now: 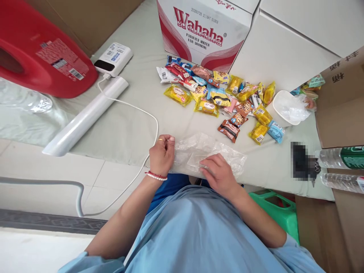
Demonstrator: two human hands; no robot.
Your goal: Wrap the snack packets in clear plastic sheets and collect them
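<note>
A crinkled clear plastic bag (210,146) lies at the table's near edge, in front of my body. My left hand (162,153) is closed at the bag's left end, thumb pressed to the fingers, pinching its edge. Over the bag's near right part is my right hand (217,172), palm down, its thumb and fingers apart and its fingertips on the plastic. Beyond the bag spreads a loose pile of small wrapped snacks, with yellow packets (178,94), brown cookie packets (229,130) and a blue packet (275,131) among them.
A white tub (280,117) with crumpled plastic stands right of the snacks. Behind them is a Wahaba carton (199,32). At left are a plastic roll (88,115), a white power bank (113,58) with a cable, and a red jug (42,49). Bottles (332,157) lie at right.
</note>
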